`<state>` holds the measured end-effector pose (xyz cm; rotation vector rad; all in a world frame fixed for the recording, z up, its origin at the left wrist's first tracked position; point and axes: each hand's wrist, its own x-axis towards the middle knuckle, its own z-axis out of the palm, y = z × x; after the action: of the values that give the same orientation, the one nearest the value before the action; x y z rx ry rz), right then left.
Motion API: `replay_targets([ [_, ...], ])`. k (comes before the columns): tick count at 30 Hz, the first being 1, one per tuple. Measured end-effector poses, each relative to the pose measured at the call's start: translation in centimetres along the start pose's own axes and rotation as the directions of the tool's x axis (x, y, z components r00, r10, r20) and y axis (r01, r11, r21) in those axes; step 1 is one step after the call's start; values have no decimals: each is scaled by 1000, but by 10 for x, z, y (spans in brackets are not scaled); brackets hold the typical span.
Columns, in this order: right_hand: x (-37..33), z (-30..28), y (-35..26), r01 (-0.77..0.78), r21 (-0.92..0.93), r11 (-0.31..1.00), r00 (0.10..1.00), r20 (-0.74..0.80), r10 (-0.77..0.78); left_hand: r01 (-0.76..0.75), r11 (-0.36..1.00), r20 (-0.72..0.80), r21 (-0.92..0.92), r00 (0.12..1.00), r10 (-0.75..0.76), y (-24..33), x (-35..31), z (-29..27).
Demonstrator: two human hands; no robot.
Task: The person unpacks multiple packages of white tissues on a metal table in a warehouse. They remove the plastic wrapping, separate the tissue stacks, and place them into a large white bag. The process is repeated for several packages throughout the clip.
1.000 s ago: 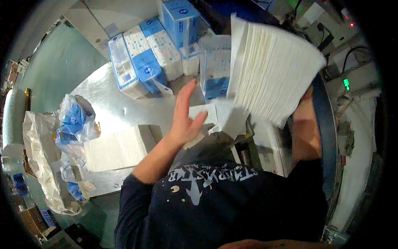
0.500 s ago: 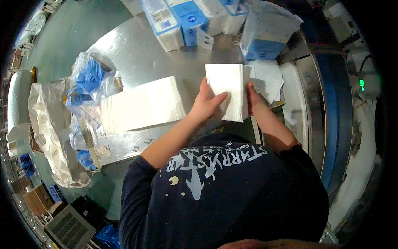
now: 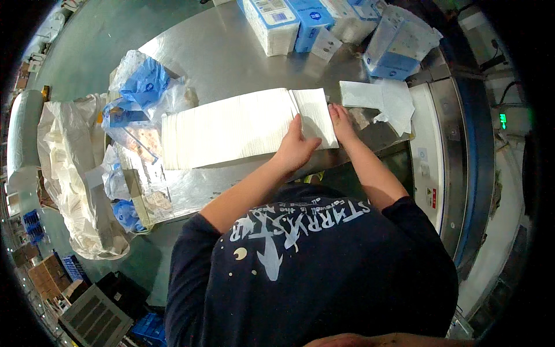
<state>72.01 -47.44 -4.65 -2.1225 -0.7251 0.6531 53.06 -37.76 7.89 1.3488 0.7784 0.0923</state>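
Note:
A small bundle of folded white paper tissues (image 3: pixel 316 114) stands against the right end of a long row of the same white tissues (image 3: pixel 228 127) on the metal table. My left hand (image 3: pixel 297 148) grips the bundle's near left side, its thumb laid across the front and its fingers partly hidden at the seam with the row. From the other side, my right hand (image 3: pixel 343 123) presses its fingers along the bundle's right face, so the bundle sits between both hands.
Blue-and-white tissue packs (image 3: pixel 312 26) and a partly filled clear bag (image 3: pixel 399 49) stand at the back. Loose white sheets (image 3: pixel 393 104) lie right. Crumpled blue and clear film (image 3: pixel 144 87) lies left, beside a large whitish sack (image 3: pixel 75 173). A metal-edged machine (image 3: pixel 448 150) borders the right.
Both hands have brought the tissue bundle left and down against the end of the row. The loose sheets on the right are now more exposed. The view has shifted slightly.

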Motion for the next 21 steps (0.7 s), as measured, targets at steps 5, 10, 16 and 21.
replay_targets([
  [5,-6,-4,-30,-303,330,894,940,260,223,-204,910,21,362,977,210,10,-29,-85],
  [10,-32,-2,-107,-30,-277,961,999,20,37,125,717,-554,686,729,403,-42,-47,-280],
  [16,-21,2,-127,-20,-435,900,999,29,36,288,754,-617,590,764,191,-82,-67,-304],
  [21,-24,3,-147,20,-492,871,999,49,5,339,618,-612,709,731,301,-88,-58,-297],
])
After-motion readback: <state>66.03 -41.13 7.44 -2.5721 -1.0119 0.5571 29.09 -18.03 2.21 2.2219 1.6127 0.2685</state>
